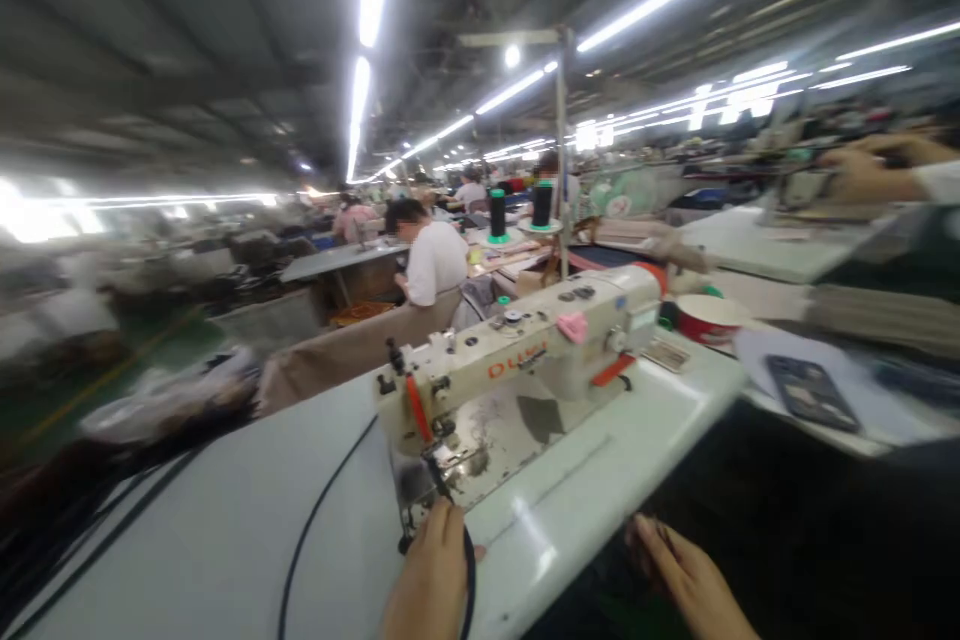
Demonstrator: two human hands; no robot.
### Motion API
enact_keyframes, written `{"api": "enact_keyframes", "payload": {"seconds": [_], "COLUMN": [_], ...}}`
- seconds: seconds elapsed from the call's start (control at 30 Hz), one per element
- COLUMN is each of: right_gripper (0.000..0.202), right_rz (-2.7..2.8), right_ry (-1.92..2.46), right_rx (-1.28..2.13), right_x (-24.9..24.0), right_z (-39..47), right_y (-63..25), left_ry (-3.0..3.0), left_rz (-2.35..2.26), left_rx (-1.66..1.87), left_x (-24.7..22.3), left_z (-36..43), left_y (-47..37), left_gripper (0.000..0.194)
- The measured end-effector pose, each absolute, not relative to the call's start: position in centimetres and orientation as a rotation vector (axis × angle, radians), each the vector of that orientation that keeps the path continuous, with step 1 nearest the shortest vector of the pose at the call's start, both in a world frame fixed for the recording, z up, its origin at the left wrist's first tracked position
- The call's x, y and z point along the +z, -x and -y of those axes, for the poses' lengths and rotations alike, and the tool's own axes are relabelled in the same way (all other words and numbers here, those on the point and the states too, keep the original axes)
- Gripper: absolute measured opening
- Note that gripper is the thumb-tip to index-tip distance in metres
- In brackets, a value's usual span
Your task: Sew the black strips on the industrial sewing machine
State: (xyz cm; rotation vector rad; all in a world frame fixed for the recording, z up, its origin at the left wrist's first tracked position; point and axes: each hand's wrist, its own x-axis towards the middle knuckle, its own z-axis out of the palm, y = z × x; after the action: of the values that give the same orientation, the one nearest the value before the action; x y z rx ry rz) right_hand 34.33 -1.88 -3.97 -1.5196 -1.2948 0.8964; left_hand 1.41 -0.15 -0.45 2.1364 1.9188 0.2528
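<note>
A white sewing machine [517, 350] with orange parts stands on a pale table [570, 510]. My left hand [431, 570] is at its needle end, fingers closed on a narrow black strip [470, 580]. That strip runs from under the presser foot area to my fingers and bends down beside the hand. Behind the machine head, a thin black length [311, 515] curves across the tabletop to the left. My right hand [686, 570] is off the table's front edge, over the dark area, with its fingers pinched together. What they hold, if anything, is too dark to make out.
Two black thread cones [497, 217] stand behind the machine. At right are a red-and-white round container [709, 320] and a phone-like dark object [812, 390]. A bundle of dark strips [90, 520] hangs at left. A person in white [439, 260] sits beyond; another person's hands [877, 165] show far right.
</note>
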Motion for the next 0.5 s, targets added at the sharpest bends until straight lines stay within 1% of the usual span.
{"api": "enact_keyframes", "payload": {"seconds": [0.07,0.13,0.23,0.3,0.33,0.43,0.5], "right_gripper": [0.064,0.059,0.04,0.026,0.023,0.029,0.03], "right_rz": [1.138,0.995,0.809,0.731,0.698,0.634,0.615], "right_ry": [1.627,1.739,1.914,1.998,2.033,2.108,2.138], "right_rx": [0.776,0.587,0.397,0.29,0.241,0.156,0.168], "right_x": [-4.7,-5.1,-5.3,-5.2,-5.2,-5.3,-5.7], "right_z": [2.2,2.4,3.1,3.5,3.7,3.8,3.3], "right_y": [-37.3,-40.8,-46.0,-48.8,-49.8,-51.6,-52.1], "left_ry": [-2.267,-2.369,-2.507,-2.592,-2.621,-2.643,-2.639], "left_rz": [-1.814,-1.764,-1.718,-1.707,-1.707,-1.715,-1.724], "left_rx": [0.368,0.569,0.76,0.794,0.794,0.79,0.78], "left_x": [-1.9,-3.5,-5.6,-6.4,-6.6,-6.7,-6.8], "left_z": [0.4,0.2,-0.3,-0.4,-0.4,-0.4,-0.6], "left_y": [-0.5,0.4,1.2,1.4,1.5,1.6,1.8], "left_gripper": [0.039,0.037,0.033,0.034,0.035,0.039,0.043]}}
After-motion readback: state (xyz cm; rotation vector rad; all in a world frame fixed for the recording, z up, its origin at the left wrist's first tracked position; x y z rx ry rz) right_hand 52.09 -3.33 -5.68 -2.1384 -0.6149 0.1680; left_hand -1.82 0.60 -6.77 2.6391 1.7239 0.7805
